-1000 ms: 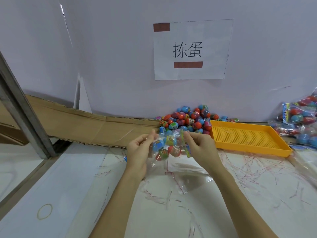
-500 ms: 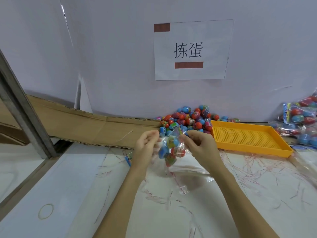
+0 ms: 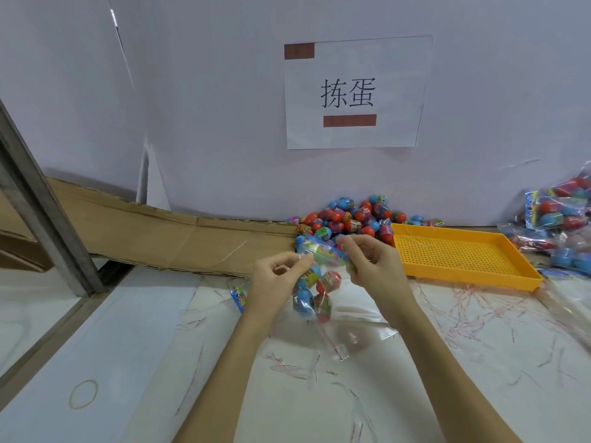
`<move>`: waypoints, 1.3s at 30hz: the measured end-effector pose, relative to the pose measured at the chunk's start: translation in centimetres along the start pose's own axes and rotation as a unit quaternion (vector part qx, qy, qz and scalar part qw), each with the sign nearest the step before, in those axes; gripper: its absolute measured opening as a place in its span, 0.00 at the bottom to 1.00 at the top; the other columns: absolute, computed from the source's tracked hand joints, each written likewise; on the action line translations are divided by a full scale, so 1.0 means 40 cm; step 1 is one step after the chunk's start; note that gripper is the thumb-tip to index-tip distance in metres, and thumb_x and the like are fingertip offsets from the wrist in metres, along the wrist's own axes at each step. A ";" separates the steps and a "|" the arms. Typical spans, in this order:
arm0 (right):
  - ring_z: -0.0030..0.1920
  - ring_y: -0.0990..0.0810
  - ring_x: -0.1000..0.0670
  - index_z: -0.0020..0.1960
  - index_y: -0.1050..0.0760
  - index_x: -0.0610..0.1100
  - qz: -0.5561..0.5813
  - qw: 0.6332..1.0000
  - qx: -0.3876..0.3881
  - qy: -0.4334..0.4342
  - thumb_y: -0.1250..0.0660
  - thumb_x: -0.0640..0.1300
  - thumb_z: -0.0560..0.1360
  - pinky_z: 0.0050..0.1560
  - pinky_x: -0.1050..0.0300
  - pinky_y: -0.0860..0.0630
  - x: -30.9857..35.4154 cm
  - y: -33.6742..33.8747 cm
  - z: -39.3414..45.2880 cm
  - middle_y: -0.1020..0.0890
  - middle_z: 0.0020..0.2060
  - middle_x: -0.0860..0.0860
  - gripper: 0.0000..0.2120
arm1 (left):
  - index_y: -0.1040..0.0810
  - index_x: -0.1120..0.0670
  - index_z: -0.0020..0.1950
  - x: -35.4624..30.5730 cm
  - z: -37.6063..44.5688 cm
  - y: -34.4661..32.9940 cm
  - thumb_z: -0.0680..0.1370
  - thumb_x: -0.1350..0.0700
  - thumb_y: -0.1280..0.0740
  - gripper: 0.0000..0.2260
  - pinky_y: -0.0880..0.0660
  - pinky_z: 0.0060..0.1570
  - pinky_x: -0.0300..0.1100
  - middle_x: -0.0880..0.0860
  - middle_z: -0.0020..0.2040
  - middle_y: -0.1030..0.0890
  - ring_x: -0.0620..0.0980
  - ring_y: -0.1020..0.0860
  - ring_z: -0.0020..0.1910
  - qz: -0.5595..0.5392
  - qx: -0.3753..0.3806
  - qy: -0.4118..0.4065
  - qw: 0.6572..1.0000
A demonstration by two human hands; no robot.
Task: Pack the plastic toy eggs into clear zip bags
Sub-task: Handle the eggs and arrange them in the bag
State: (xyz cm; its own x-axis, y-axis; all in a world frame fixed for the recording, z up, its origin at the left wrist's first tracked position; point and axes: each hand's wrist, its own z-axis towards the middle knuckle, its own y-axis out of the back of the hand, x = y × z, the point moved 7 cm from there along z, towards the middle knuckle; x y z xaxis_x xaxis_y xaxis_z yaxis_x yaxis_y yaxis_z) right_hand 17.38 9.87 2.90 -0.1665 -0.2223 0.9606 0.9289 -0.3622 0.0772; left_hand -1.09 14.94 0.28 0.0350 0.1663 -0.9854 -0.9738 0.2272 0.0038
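A clear zip bag (image 3: 315, 290) holding several red and blue toy eggs hangs between my hands above the table. My left hand (image 3: 276, 282) pinches the left end of its printed top strip. My right hand (image 3: 372, 266) pinches the right end, and the strip runs tilted between them. A heap of loose red and blue plastic eggs (image 3: 350, 219) lies against the back wall just behind my hands. Empty clear bags (image 3: 355, 318) lie flat on the table under the held bag.
An empty yellow perforated tray (image 3: 460, 257) sits right of the heap. Filled bags of eggs (image 3: 563, 225) pile at the far right. Brown cardboard (image 3: 153, 238) runs along the back left, beside a metal post (image 3: 41, 212). A rubber band (image 3: 83, 394) lies front left. Thin strips litter the table.
The bag's top strip has been drawn together and tilted, and the eggs have dropped lower in the bag. Both hands have moved closer together and stayed on the strip.
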 end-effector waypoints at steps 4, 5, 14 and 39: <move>0.46 0.15 0.54 0.62 0.21 0.49 0.047 0.991 0.098 -0.076 0.35 0.62 0.77 0.44 0.61 0.19 -0.014 -0.021 -0.011 0.14 0.46 0.52 0.21 | 0.15 0.54 0.50 0.031 0.006 0.048 0.80 0.47 0.28 0.10 0.22 0.37 0.43 0.53 0.42 0.14 0.48 0.18 0.36 -0.119 -0.110 0.066 0.985; 0.50 0.14 0.53 0.63 0.21 0.49 0.044 0.986 0.140 -0.082 0.35 0.62 0.77 0.47 0.59 0.18 -0.017 -0.038 -0.019 0.14 0.49 0.53 0.21 | 0.16 0.56 0.53 0.041 0.009 0.050 0.81 0.48 0.29 0.11 0.21 0.39 0.45 0.55 0.42 0.13 0.48 0.17 0.36 -0.150 -0.120 0.082 0.978; 0.42 0.16 0.52 0.49 0.17 0.45 -0.004 0.999 0.033 -0.021 0.33 0.51 0.81 0.35 0.60 0.19 -0.005 -0.010 -0.007 0.14 0.41 0.53 0.10 | 0.17 0.56 0.58 0.013 0.022 0.036 0.80 0.54 0.30 0.10 0.19 0.45 0.45 0.56 0.50 0.13 0.52 0.15 0.46 -0.109 -0.003 0.061 0.992; 0.49 0.15 0.45 0.51 0.12 0.51 0.061 0.994 0.085 -0.040 0.35 0.54 0.81 0.52 0.50 0.18 0.002 -0.045 -0.019 0.12 0.48 0.49 0.13 | 0.21 0.46 0.48 -0.069 -0.019 0.044 0.84 0.55 0.34 0.07 0.24 0.31 0.30 0.44 0.37 0.18 0.43 0.19 0.34 0.097 -0.107 -0.184 0.972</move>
State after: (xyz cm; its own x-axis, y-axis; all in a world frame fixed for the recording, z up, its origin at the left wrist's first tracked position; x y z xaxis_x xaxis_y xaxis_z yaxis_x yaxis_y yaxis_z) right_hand 15.44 9.82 2.64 -0.0279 -0.1803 0.9832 0.9843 -0.1764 -0.0044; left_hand -3.06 14.15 2.87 -0.1142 0.5266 -0.8424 -0.9932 -0.0415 0.1087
